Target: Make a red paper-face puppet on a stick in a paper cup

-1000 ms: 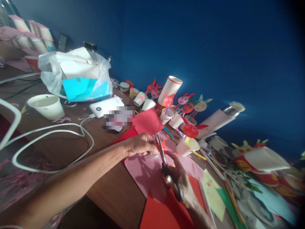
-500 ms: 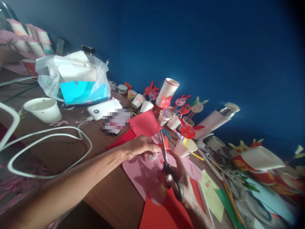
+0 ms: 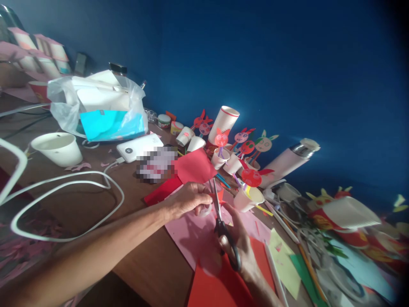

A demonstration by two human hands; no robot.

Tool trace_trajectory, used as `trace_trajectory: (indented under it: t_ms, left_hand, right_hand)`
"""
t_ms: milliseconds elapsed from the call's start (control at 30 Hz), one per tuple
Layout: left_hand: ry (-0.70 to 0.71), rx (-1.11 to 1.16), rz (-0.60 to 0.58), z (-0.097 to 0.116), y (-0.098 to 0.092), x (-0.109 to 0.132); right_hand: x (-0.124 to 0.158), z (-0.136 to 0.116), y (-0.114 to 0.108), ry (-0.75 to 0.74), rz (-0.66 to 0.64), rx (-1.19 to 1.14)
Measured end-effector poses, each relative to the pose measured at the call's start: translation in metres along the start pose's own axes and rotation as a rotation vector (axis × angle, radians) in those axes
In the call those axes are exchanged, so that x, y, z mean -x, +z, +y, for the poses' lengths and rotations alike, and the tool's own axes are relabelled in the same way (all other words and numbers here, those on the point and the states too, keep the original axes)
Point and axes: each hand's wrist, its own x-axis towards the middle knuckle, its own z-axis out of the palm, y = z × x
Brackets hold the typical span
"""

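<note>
My left hand (image 3: 188,199) comes in from the left and pinches a small red paper piece (image 3: 219,198), with a pale ring-shaped item (image 3: 205,209) under its fingers. My right hand (image 3: 238,244) grips black-handled scissors (image 3: 223,230) whose thin blades point up beside that red piece. Under both hands lies a pink paper sheet (image 3: 183,230). A red paper sheet (image 3: 217,283) lies nearer to me, below my right hand. Another red sheet (image 3: 194,166) sits just beyond my left hand.
Paper cups with paper animal figures (image 3: 252,145) crowd the brown table (image 3: 150,243) beyond the hands, beside a pale pink thermos (image 3: 284,162). A white cable (image 3: 64,192) loops at the left. A plastic bag (image 3: 105,106) stands at the back left. Coloured paper and pencils lie at the right.
The scissor blades have swung slightly left since the half-second-old view, and my right hand has shifted a little. The whole view has drifted slightly.
</note>
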Motion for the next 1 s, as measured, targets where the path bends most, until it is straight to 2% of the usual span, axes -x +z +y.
trace_trajectory:
  t_ms: [433, 833, 1000]
  left_hand:
    - [-0.052, 0.015, -0.080, 0.003, -0.005, 0.000]
    - [-0.092, -0.064, -0.066, 0.011, -0.009, 0.004]
    - [-0.120, -0.151, -0.109, 0.011, -0.011, 0.004]
  right_hand:
    - [0.004, -0.003, 0.000, -0.010, -0.049, 0.024]
    - [0.001, 0.000, -0.008, 0.030, -0.108, -0.006]
    - [0.000, -0.001, -0.007, 0.068, -0.093, 0.060]
